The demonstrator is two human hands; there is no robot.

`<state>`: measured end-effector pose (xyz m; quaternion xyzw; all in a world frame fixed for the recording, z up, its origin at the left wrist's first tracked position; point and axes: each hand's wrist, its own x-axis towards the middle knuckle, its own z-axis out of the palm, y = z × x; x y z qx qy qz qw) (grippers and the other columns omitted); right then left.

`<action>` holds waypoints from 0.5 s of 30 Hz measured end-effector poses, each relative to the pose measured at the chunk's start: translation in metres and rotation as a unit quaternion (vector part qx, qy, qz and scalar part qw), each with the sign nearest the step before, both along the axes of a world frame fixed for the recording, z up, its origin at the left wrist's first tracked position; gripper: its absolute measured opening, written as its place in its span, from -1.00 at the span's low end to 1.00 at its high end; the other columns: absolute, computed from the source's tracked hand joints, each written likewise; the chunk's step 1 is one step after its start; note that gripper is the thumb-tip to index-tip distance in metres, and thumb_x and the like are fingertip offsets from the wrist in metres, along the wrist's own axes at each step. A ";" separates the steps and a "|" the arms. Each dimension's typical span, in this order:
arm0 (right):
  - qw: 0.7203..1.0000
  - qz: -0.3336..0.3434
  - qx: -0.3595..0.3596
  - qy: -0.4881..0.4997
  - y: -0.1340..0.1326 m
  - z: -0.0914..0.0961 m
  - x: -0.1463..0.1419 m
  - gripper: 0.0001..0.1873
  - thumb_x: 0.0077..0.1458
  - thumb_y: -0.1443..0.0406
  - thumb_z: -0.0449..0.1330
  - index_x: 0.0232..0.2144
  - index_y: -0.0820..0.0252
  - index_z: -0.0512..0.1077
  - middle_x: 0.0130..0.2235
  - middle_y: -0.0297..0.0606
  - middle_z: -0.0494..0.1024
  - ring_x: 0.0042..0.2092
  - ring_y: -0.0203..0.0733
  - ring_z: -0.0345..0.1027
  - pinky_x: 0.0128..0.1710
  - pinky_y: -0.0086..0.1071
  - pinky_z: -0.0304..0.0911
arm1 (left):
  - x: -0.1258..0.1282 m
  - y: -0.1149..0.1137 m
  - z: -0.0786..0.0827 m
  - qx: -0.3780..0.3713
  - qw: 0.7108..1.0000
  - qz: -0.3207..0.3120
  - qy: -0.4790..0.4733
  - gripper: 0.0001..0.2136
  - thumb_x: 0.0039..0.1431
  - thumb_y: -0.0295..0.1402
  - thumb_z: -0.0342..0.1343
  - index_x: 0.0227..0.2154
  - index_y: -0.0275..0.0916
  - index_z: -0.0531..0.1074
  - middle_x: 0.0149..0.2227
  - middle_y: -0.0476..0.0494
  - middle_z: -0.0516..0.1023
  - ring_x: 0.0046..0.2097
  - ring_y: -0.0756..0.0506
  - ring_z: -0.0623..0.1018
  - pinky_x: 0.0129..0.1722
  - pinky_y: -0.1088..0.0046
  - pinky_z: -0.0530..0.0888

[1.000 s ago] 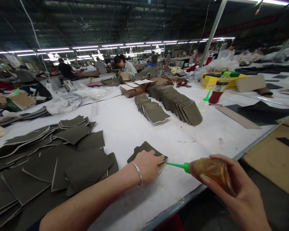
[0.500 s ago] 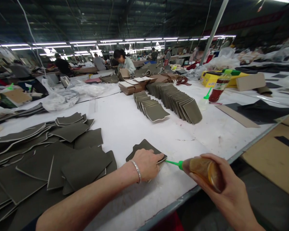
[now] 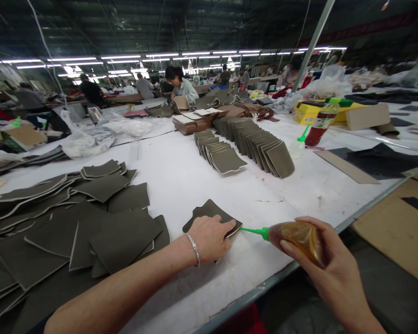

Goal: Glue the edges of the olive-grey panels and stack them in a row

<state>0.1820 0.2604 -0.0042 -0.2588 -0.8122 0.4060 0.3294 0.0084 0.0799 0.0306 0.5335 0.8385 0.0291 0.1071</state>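
Observation:
A dark olive leather piece (image 3: pixel 209 214) lies flat on the white table (image 3: pixel 181 185) near its front edge. My left hand (image 3: pixel 211 239) is curled on the piece's near corner, with the fingers pressed on its edge. My right hand (image 3: pixel 329 273) is wrapped round an amber glue bottle (image 3: pixel 296 235). The bottle's green nozzle (image 3: pixel 252 230) points left and its tip meets the right edge of the piece, beside my left fingers. A bracelet sits on my left wrist.
A loose heap of olive pieces (image 3: pixel 73 227) covers the table's left. Fanned rows of like pieces (image 3: pixel 254 146) stand at the middle back, with a red drink bottle (image 3: pixel 316 125), a small green-tipped bottle (image 3: pixel 297 146) and a yellow box (image 3: pixel 313 113) to the right. Other people work at far tables.
The nozzle tip has slid a little along the piece's right edge, and my right hand has tilted the bottle slightly. My left hand stays on the piece.

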 end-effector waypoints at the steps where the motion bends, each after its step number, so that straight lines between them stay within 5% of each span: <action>1: 1.000 -0.004 -0.002 0.003 0.000 0.000 0.000 -0.39 -0.11 -0.09 0.32 -0.05 -0.02 0.33 -0.15 -0.31 0.46 -0.18 -0.06 0.37 -0.23 -0.27 0.27 | 0.000 -0.001 0.000 -0.001 1.000 0.001 -0.004 -0.51 0.17 -0.28 -0.14 0.18 0.00 0.25 -0.22 -0.18 0.50 -0.26 -0.32 0.57 -0.30 0.06 0.54; 15: 0.997 0.040 -0.064 -0.017 -0.009 -0.008 0.007 -0.44 -0.08 -0.04 0.34 -0.08 0.04 0.34 -0.22 -0.31 0.48 -0.26 -0.17 0.39 -0.34 -0.47 0.35 | 0.004 -0.008 -0.009 0.011 0.999 -0.006 -0.033 -0.49 0.23 -0.31 -0.16 0.25 -0.17 0.15 -0.10 -0.24 0.42 -0.18 -0.28 0.55 -0.16 0.07 0.53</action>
